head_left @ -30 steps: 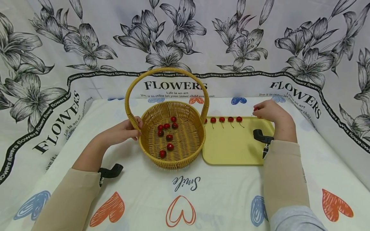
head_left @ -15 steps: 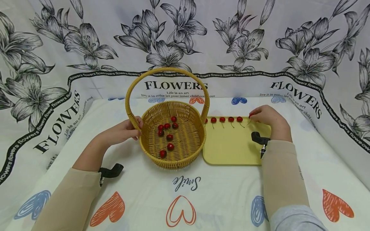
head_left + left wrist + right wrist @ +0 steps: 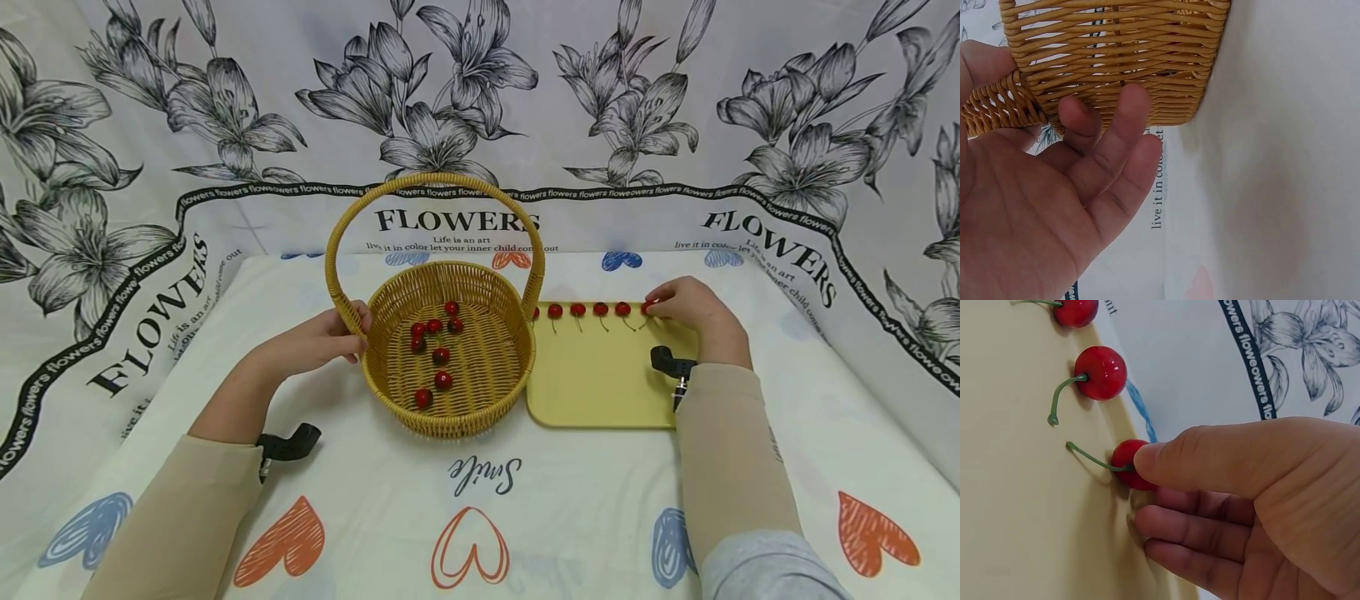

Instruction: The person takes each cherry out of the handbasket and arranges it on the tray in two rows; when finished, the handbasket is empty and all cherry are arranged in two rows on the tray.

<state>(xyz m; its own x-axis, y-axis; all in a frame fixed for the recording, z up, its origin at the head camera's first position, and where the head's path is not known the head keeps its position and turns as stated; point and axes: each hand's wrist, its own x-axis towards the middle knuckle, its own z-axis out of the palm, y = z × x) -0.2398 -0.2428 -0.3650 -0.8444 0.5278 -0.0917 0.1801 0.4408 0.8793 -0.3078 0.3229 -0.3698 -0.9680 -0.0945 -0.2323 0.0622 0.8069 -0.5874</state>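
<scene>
My right hand pinches a red cherry between thumb and fingers at the far edge of a yellow tray. The cherry's green stem points away from the hand over the tray. Beside it, a row of several cherries runs along that edge, stems toward the near side. My left hand grips the wicker basket where its handle meets the rim; in the left wrist view its other fingers lie against the woven wall. Several loose cherries lie on the basket floor.
The basket stands against the tray's left side and hides the row's left end. A white cloth with printed hearts covers the table. Behind hangs a flower-printed curtain. Each wrist wears a black camera mount.
My right hand has moved left and down with the cherry, from beyond the tray's far edge to the right end of the row. The left hand and basket have stayed put.
</scene>
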